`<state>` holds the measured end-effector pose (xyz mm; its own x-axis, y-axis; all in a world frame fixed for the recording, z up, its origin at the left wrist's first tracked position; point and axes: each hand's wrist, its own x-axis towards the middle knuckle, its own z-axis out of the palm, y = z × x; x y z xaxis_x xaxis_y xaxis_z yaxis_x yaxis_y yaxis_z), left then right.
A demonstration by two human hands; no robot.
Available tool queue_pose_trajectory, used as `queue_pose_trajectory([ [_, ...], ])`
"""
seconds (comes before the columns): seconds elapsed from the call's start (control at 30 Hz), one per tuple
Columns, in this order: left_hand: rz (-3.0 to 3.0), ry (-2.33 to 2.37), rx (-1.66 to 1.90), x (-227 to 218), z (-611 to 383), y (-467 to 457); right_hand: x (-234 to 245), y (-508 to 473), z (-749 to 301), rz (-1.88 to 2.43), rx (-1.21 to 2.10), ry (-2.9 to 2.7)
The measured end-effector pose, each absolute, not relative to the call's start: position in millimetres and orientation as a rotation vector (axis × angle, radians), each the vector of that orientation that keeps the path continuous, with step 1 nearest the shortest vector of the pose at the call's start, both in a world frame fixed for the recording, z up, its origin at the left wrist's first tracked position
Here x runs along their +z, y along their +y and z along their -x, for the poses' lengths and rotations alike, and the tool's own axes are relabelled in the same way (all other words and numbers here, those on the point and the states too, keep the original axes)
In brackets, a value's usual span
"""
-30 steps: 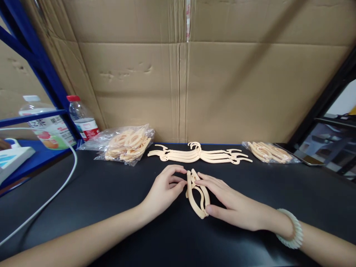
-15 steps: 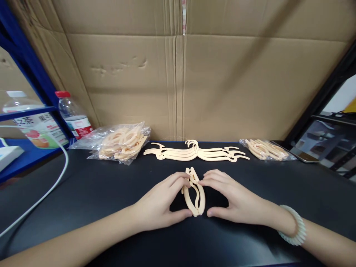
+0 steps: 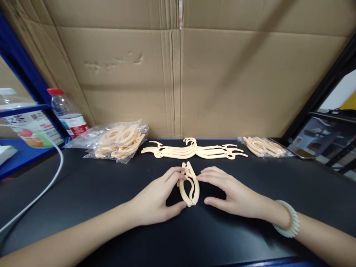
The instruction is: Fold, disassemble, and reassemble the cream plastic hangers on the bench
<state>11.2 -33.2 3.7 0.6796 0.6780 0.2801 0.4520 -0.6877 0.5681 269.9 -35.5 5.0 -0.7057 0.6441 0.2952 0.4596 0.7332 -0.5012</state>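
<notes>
A folded cream plastic hanger (image 3: pixel 189 184) stands on the black table (image 3: pixel 111 193) between both hands. My left hand (image 3: pixel 157 198) pinches its left side, fingertips at the top and thumb at the bottom end. My right hand (image 3: pixel 226 193) touches the hanger's top with its fingertips; the thumb rests on the table just right of the lower end. Behind lies a row of unfolded cream hangers (image 3: pixel 194 150).
A clear bag of folded hangers (image 3: pixel 118 142) lies at the back left, a smaller bag (image 3: pixel 263 146) at the back right. A water bottle (image 3: pixel 66 113) and a white cable (image 3: pixel 41 189) are at left. A cardboard wall (image 3: pixel 178 74) closes the back; a phone (image 3: pixel 302 152) lies at right.
My left hand moved from the hanger's top to grip its side with the thumb at the bottom. My right hand lifted off the hanger's length; only its fingertips stay at the top.
</notes>
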Motion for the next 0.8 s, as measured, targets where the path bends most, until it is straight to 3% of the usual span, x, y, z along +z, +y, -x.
queue_pose_trajectory([
  [0.8, -2.475, 0.835, 0.666, 3.4, -8.1, -25.5, 1.6, -34.1, -270.9, 0.886, 0.599, -2.529],
])
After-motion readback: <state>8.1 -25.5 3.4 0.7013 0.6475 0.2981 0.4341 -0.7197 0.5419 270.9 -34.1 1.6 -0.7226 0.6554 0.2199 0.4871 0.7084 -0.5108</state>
